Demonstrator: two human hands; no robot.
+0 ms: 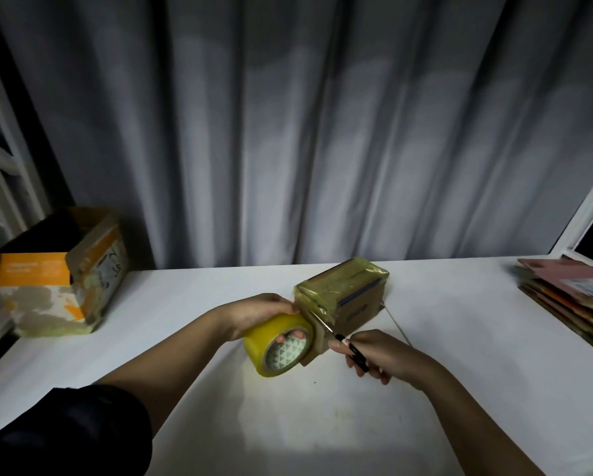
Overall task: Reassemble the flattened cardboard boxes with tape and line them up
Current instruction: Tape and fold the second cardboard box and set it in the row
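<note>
A small cardboard box (pixel 351 293) wrapped in yellowish tape lies on the white table (pixel 460 355), near its middle. My left hand (pixel 264 312) grips a big roll of yellow tape (pixel 274 341), fingers through its core, held against the box's near end. My right hand (pixel 377 355) holds black-handled scissors (pixel 343 341), their blades pointing at the tape strip between roll and box.
An assembled, open orange-and-brown box (pixel 61 276) stands at the table's far left. A stack of flattened cardboard boxes (pixel 573 300) lies at the right edge. Grey curtains (pixel 288 132) hang behind the table.
</note>
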